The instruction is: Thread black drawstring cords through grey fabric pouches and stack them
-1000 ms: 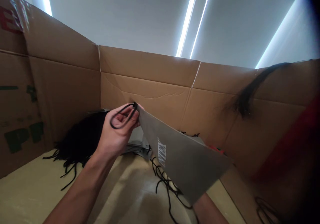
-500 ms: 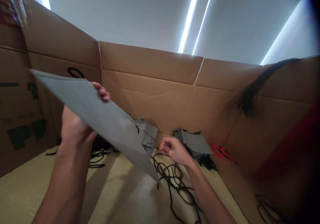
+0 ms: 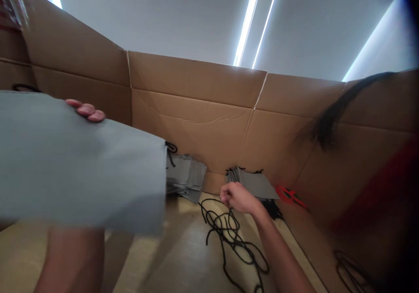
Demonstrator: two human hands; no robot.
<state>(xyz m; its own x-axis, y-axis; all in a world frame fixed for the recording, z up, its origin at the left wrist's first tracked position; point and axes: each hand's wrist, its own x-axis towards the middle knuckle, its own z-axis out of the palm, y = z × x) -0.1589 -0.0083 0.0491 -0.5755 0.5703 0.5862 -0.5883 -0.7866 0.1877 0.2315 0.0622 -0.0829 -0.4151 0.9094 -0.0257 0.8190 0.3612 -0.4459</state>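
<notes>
My left hand (image 3: 87, 110) grips a flat grey drawstring bag (image 3: 81, 162) from behind, with its fingertips curled over the upper edge. The bag faces me and covers most of that hand. A short loop of black cord (image 3: 171, 147) sticks out at the bag's right upper corner, and another bit of cord (image 3: 24, 87) shows above its top left. Apart from the bag, my right hand (image 3: 237, 196) is closed, fingers pinched together. Whether something thin sits in that pinch is hidden. Below it, loose black cords (image 3: 234, 240) lie tangled on the work surface.
Cardboard walls (image 3: 193, 97) enclose the surface (image 3: 157, 258). One stack of grey bags (image 3: 190, 173) stands at the back middle, another stack (image 3: 258, 185) right of it. Red-handled scissors (image 3: 291, 197) lie beside that stack. More black cord (image 3: 350, 271) is at the lower right.
The bag has swung left and turned to face me more squarely. My right hand has moved slightly right, and the thin line between it and the bag no longer shows.
</notes>
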